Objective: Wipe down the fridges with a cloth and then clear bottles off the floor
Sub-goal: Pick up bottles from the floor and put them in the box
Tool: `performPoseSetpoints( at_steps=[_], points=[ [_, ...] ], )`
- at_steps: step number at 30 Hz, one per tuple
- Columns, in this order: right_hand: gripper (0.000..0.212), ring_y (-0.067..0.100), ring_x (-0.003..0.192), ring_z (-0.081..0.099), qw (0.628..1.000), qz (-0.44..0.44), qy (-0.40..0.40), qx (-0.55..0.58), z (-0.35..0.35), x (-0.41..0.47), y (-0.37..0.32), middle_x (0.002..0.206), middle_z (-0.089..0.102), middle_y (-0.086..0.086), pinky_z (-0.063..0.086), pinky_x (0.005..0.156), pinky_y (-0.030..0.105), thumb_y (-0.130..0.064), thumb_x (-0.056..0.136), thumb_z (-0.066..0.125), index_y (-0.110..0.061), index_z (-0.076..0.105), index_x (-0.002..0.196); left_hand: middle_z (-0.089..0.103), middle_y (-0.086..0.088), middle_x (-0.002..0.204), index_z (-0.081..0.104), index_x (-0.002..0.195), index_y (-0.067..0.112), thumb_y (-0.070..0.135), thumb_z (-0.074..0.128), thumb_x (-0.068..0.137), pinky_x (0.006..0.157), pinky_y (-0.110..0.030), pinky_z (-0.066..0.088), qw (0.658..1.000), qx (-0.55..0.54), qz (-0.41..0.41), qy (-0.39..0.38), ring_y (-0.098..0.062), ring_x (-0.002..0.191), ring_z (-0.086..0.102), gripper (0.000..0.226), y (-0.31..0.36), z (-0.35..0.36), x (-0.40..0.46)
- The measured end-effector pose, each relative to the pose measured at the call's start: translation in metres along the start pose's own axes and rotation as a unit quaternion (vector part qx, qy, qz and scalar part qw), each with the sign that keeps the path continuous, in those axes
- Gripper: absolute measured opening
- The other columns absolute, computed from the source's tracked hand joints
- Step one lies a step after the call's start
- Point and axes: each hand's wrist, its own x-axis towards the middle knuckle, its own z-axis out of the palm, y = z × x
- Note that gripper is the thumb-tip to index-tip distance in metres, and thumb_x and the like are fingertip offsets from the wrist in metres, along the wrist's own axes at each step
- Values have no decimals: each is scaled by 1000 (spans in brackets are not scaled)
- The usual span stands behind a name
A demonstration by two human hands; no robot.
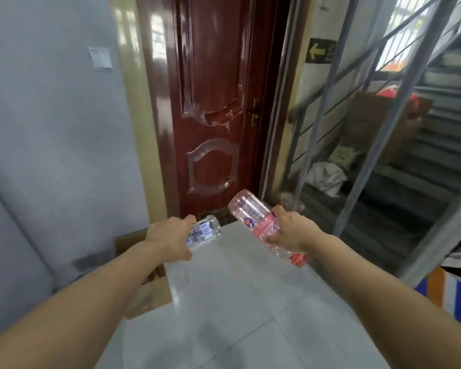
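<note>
Light: bright daylight from the window (399, 35) at upper right.
Glare: pale streaks on the glossy door (210, 102); soft sheen on the floor tiles (237, 288).
Shadows: faint, soft.
Blur: whole picture slightly smeared; stairs (423, 155) soft.
Distortion: wide-angle bending at edges.

1. Clear bottle (205, 231) with a blue-and-white label: centre-left of the frame, tilted, base pointing up-right, gripped by the left hand (168, 239).
2. Pink-labelled bottle (256, 222): centre frame, tilted, base up-left, red cap lower right, gripped by the right hand (290, 230).
</note>
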Motion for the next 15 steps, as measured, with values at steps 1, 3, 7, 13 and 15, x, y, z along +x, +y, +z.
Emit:
performPoseSetpoints(
  at_steps=[1, 3, 7, 13, 15],
  points=[
    [66, 26, 102, 60, 1000, -11, -4, 1, -2, 27, 6, 121, 56, 8, 50, 83, 36, -47, 84, 63, -17, 33, 135, 62, -2, 104, 43, 116, 25, 36, 69, 67, 73, -34, 51, 1000, -14, -13, -1, -25, 92, 62, 57, -2, 2, 20],
    [65, 26, 101, 61, 999, -34, -17, -2, -7, 81, 18, 121, 57, 7, 53, 86, 40, -48, 83, 62, -18, 34, 133, 63, -1, 102, 44, 111, 27, 40, 68, 64, 77, -38, 54, 998, -39, -42, -1, -24, 89, 61, 54, -5, 8, 57],
    [59, 32, 99, 61, 993, -108, -39, -22, -15, 176, 27, 114, 59, 10, 52, 84, 43, -51, 80, 63, -16, 37, 120, 62, 0, 110, 43, 120, 30, 42, 67, 69, 76, -32, 49, 993, -34, -114, 10, -25, 97, 62, 57, -9, 9, 107],
    [55, 31, 101, 61, 975, -202, -88, 6, -5, 285, -3, 114, 60, 9, 50, 84, 39, -48, 80, 64, -16, 40, 117, 61, -1, 118, 35, 134, 28, 39, 68, 71, 75, -32, 48, 976, -19, -218, -24, -25, 103, 61, 71, -40, 9, 150],
    [54, 32, 103, 60, 969, -227, -98, -1, 0, 318, -19, 115, 60, 8, 49, 84, 38, -47, 80, 64, -16, 40, 117, 60, -1, 118, 33, 135, 30, 38, 67, 72, 75, -32, 47, 967, -14, -254, -22, -25, 105, 60, 73, -59, 13, 166]
  ],
)
